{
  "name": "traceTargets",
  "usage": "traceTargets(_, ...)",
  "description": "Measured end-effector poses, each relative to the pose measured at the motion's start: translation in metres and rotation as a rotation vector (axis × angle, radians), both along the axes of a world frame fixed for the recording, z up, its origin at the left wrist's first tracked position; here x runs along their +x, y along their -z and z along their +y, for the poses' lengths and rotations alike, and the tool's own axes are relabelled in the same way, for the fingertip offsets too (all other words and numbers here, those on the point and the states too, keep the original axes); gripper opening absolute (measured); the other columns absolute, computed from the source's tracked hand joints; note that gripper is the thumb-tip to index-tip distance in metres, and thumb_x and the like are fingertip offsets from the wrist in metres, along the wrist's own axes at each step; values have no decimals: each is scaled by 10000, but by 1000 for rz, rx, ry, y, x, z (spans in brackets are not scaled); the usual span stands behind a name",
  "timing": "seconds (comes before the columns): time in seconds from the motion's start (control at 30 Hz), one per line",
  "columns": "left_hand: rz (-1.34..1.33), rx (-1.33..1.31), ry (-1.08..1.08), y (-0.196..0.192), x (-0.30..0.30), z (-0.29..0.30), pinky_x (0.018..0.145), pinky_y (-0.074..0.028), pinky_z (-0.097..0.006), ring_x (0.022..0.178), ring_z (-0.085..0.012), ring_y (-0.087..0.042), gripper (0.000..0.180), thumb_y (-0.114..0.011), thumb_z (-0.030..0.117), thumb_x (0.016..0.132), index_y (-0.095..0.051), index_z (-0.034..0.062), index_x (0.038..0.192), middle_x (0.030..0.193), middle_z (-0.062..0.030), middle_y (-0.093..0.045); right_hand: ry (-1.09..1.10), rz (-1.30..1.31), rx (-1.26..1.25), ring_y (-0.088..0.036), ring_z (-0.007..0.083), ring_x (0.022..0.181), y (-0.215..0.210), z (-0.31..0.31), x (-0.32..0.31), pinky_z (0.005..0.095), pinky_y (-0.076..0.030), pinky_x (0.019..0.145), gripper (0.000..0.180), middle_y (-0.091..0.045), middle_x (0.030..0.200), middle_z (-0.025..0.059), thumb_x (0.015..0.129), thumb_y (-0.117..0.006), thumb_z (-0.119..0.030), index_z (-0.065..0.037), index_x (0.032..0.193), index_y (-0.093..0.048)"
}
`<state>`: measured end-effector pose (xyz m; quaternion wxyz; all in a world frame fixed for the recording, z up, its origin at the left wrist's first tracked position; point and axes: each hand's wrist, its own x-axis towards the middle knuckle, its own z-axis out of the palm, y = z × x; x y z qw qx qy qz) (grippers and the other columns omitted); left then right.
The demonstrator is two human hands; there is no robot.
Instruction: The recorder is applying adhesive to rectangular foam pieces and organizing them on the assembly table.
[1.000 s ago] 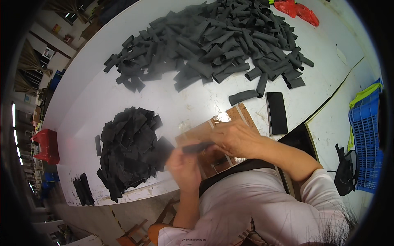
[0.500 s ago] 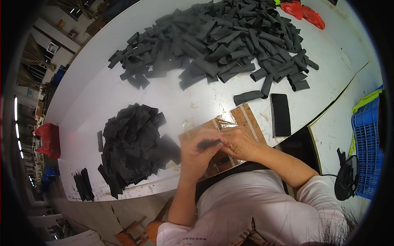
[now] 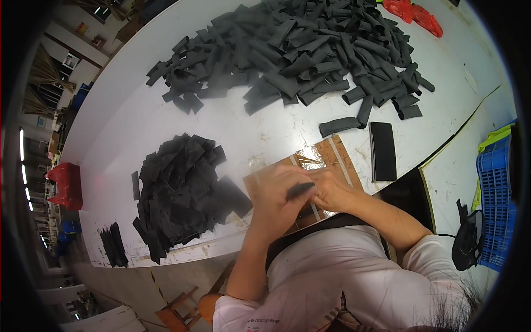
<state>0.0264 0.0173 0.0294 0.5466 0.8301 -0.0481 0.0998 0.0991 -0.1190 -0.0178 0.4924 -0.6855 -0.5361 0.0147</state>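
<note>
Pinching a small dark strip (image 3: pixel 299 190) between both sets of fingertips, we've got our hands pressed together right over the brown board (image 3: pixel 332 157). Our left hand (image 3: pixel 276 196) curls around the near end of the strip, fingers clenched on it, and our right hand (image 3: pixel 331 191) grips the other end, so the piece sits dead centre between the two, just above the board.

Right under our knuckles the board has a shiny clear patch on it, maybe tape or film, hard to tell. Just past our right fingers lies a flat black rectangular pad (image 3: pixel 383 151) on the white table (image 3: pixel 138 127), with one lone rolled piece (image 3: pixel 339 126) beside it.

Off to the left of our left hand is the flat black stack (image 3: pixel 180 191), a messy heap of thin cut pieces. We'd guess that's the finished side, and it's a decent size already. Further out beyond our fingertips sprawls the big grey pile (image 3: pixel 304 55) of curled, tube-like strips, way bigger than the flat heap, so by our reckoning there's still loads left, well under half done.

A few stray black strips (image 3: pixel 113 244) sit at the table's near-left edge, well apart from everything.

Containers: a blue plastic crate (image 3: pixel 495 199) stands far off past our right elbow, can't see what's in it. A red bin (image 3: pixel 65 185) sits way out left, contents not visible either. Something red (image 3: pixel 412 15) lies at the far end of the table.
</note>
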Motion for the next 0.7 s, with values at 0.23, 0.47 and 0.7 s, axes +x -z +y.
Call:
traceTargets(0.23,-32,-562,-262,-19,-13,-18,690,-422,-248,776,-146,-544,122,-558,-80,706,-576,-38,819,778,-95,-607,-50,71,-166,-533,328,613,-7,0,7,393,-447,550,85,-529,683,151,686,-533,-43,8,753,-519)
traceTargets(0.47,-15,-109,-13,-14,-7,2,668,-442,-226,721,-132,-562,120,-559,-74,715,-573,-50,831,796,-105,-612,-38,209,-157,-527,334,627,20,1,-2,392,-439,565,106,-525,672,157,653,-510,2,2,757,-536)
traceTargets(0.7,-237,-314,-243,-12,-17,-16,704,-446,-259,747,-189,-577,120,-578,9,765,-575,-42,873,807,-139,-612,-7,116,-132,-529,334,639,10,-1,3,395,-434,567,81,-515,646,156,670,-487,-8,5,743,-520)
